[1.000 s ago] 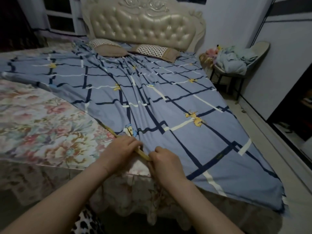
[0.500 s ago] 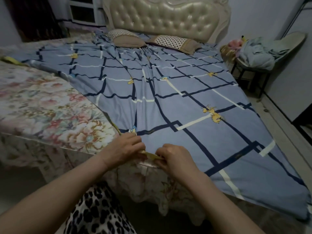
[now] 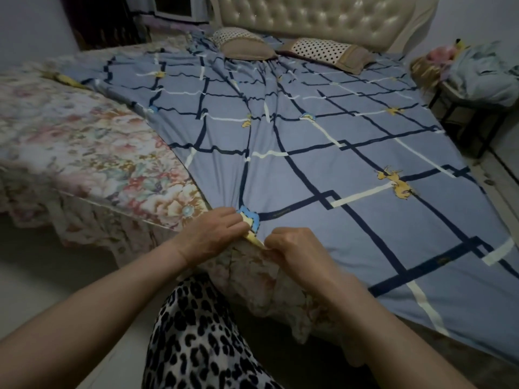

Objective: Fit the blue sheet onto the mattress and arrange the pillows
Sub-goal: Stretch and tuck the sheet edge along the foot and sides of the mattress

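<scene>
Sheet (image 3: 323, 141): blue, with dark and white grid lines and small yellow figures. It lies spread slantwise over the bed, covering the right and far parts. Its near corner is drawn to a point at the foot edge of the mattress, with creases running from that point up toward the pillows. The right edge hangs over the bedside.

Mattress (image 3: 84, 153): floral cover, bare on the left and near-left, with a frilled skirt hanging below the foot edge.

Left hand (image 3: 213, 234): at the foot edge, knuckles up, fingers curled and pressed together, pinching the sheet's corner where a yellow trim (image 3: 254, 237) shows. The corner lies under and between its fingertips.

Right hand (image 3: 295, 248): just beside the left, not quite touching it. Its fingers are curled into a loose fist and grip the same yellow-trimmed hem. The sheet's edge passes from one hand straight to the other, with the cloth taut above both.

Pillows (image 3: 244, 44): two, dotted tops with tan borders, side by side on the sheet at the headboard (image 3: 323, 18).

Chair (image 3: 471, 108): right of the bed, dark-legged, heaped with pale cloth.

Leopard-print garment (image 3: 202, 332): on the person's leg, below the arms.
</scene>
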